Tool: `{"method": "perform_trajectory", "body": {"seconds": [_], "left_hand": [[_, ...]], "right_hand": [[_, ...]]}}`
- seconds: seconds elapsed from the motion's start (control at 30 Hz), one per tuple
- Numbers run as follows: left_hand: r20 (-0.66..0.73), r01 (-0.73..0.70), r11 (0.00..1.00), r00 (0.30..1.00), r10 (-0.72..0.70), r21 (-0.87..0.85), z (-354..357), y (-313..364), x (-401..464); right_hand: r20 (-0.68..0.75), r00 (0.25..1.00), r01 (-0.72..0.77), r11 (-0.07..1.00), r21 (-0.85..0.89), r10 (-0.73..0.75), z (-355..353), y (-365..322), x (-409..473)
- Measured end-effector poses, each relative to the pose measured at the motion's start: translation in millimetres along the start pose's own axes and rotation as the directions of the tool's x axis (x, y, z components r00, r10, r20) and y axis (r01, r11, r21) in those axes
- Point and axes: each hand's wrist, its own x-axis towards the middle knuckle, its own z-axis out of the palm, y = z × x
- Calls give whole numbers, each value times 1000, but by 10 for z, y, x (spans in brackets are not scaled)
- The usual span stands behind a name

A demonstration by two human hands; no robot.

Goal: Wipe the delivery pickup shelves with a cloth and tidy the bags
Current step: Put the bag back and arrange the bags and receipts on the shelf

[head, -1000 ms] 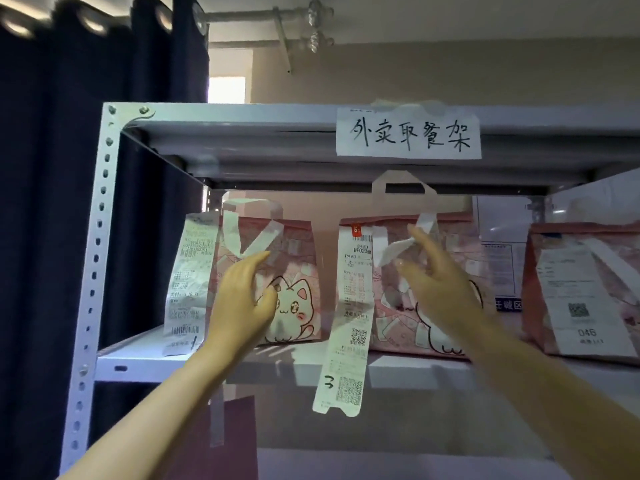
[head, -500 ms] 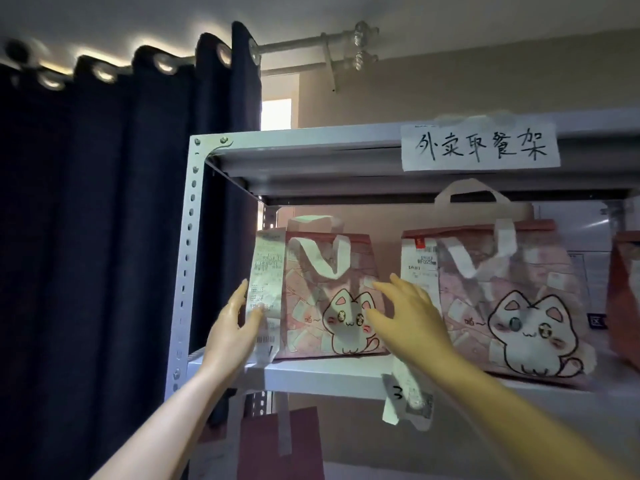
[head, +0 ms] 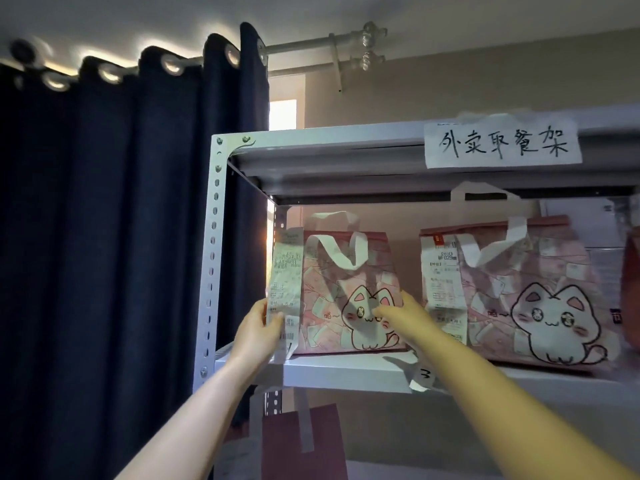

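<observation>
On the white metal shelf, at its left end, stands the pink cat-print bag we are handling, upright, its white handles at the top and its printed face turned toward us. Our left hand is at the bag's left edge, the thumb and fingers closed on the long receipt that hangs down that side; the receipt's long axis runs top to bottom, and its lower end passes behind our hand and past the shelf lip. Our right hand lies against the bag's front at its right side, over the cat drawing; we see only the back of the hand, so we cannot tell whether the fingers clasp the bag or just press on it.

Just beside it to the right, apart by a small gap, stands a second cat-print bag, also upright, with its own receipt down its left front. Our right forearm covers that receipt's lower part; a curled tail marked 3 shows below the shelf edge. A reddish bag is cut off by the right frame edge.

Above, a handwritten paper sign is taped to the upper shelf. The perforated upright post carries the left corner. Below the shelf, a dark red bag is dim and partly hidden by our arms. A navy curtain hangs at the left from a rod.
</observation>
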Motion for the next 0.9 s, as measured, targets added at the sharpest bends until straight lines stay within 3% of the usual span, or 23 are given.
{"method": "perform_trajectory", "body": {"seconds": [0.2,0.37,0.5,0.73,0.83,0.9], "left_hand": [[79,-27,1000,996,28,-10,-87,-36,-56],[142,-88,996,986,84,27,-235,13,-130],[173,-104,993,980,93,54,-296,10,-194],[163,-107,991,982,92,85,-325,-64,-269],[131,-99,986,988,82,130,-278,-80,-371],[49,-162,954,987,155,251,-218,-22,-477]], "right_hand": [[-8,991,136,990,-48,-136,56,109,-148],[-12,970,243,970,28,-243,-54,104,-233],[3,969,246,969,-19,-246,-72,167,-248],[52,964,264,964,-30,-262,-140,271,-378],[-15,937,348,937,-37,-348,-207,304,-470],[-99,914,389,920,-54,-392,-303,372,-511]]}}
